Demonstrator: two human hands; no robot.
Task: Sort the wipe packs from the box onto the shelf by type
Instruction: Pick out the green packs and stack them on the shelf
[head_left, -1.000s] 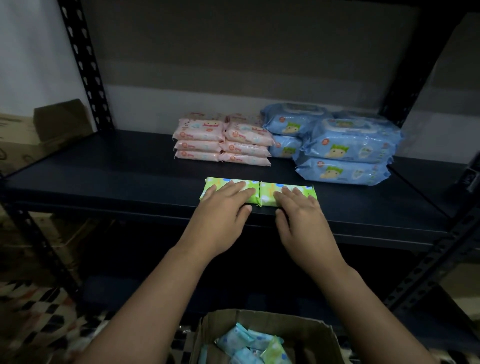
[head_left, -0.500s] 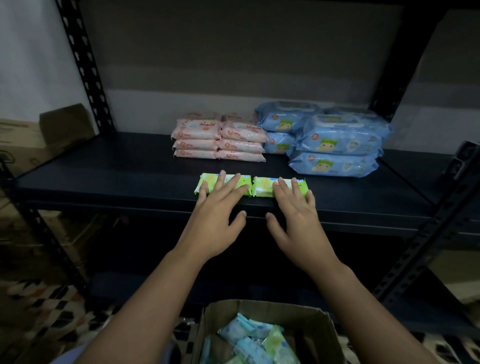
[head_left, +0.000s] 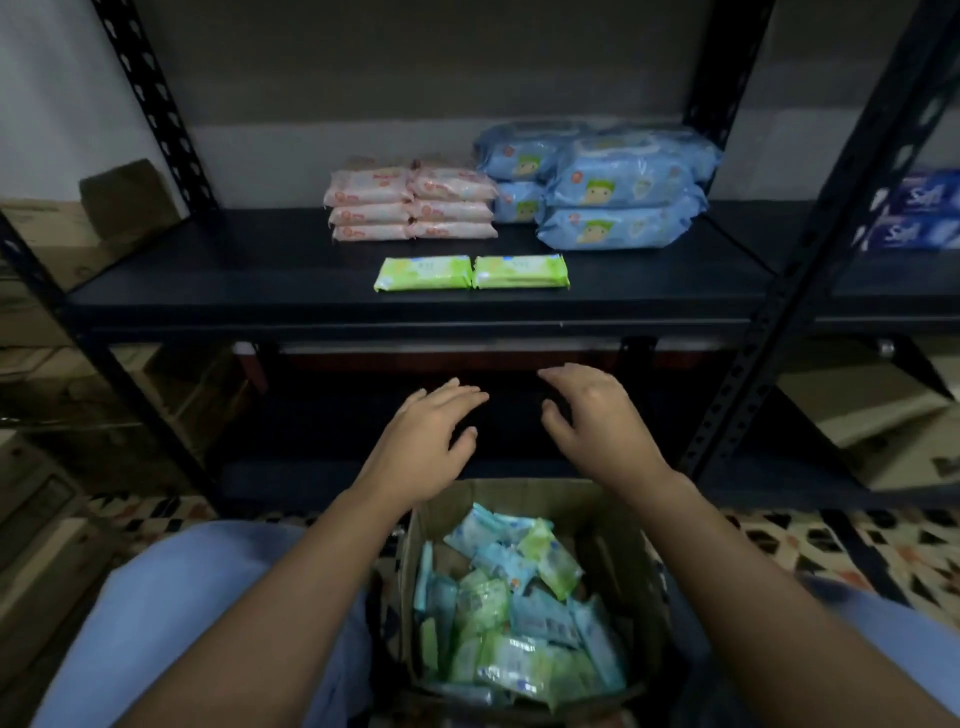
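Note:
Two green wipe packs (head_left: 471, 272) lie side by side near the front of the dark shelf (head_left: 208, 291). Behind them stand pink packs (head_left: 410, 205) in two short stacks and large blue packs (head_left: 613, 187) piled to the right. A cardboard box (head_left: 613, 509) between my knees holds several small blue and green packs (head_left: 514, 613). My left hand (head_left: 423, 441) and my right hand (head_left: 592, 415) hover empty above the box's far rim, below the shelf edge, fingers relaxed and slightly spread.
Black perforated uprights (head_left: 150, 104) frame the shelf; a diagonal post (head_left: 810, 270) crosses on the right. Blue boxed goods (head_left: 914, 218) sit on the neighbouring shelf. Cardboard boxes (head_left: 67, 234) stand at the left. A patterned floor (head_left: 810, 551) lies below.
Both hands have let go of the two green packs on the shelf and drawn back and down toward the box. The view has tilted down, showing more of the box.

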